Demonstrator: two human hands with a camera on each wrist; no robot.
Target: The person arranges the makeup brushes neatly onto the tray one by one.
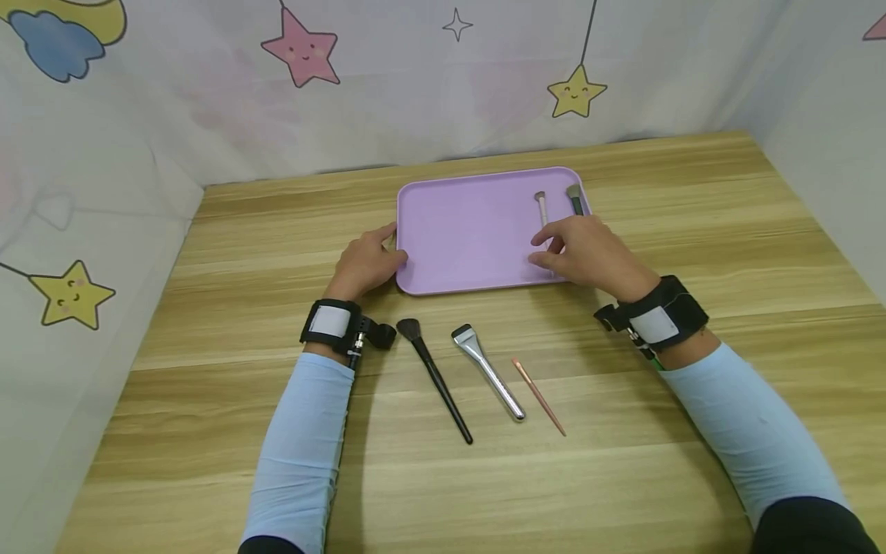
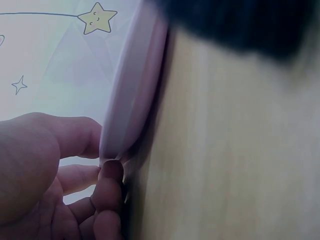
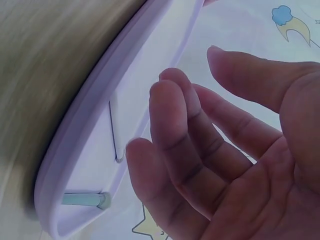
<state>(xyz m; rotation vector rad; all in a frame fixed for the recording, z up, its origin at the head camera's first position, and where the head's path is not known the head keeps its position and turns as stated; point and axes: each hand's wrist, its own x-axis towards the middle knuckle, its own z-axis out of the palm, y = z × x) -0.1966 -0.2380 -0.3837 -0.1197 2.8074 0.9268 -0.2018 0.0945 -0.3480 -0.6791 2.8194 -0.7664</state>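
Note:
A lilac tray (image 1: pixel 477 231) lies on the table. My left hand (image 1: pixel 367 263) pinches its left edge, thumb on the rim and fingers at the outer side, as the left wrist view of the hand (image 2: pixel 65 175) shows. Over the tray's right part hovers my right hand (image 1: pixel 588 254), fingers loosely bent and apart from the thumb. Nothing sits between those fingers (image 3: pixel 170 115). Two makeup brushes lie in the tray below it: a slim pale brush (image 1: pixel 542 206) and a dark green-handled brush (image 1: pixel 575 198), both partly hidden by the hand in the head view.
In front of the tray, three more makeup brushes lie slanted on the wooden table (image 1: pixel 208 385): a black brush (image 1: pixel 439 381), a silver flat brush (image 1: pixel 490 373) and a thin rose-gold brush (image 1: pixel 540 398). Behind the table hangs a pale cloth (image 1: pixel 429 100) with printed stars.

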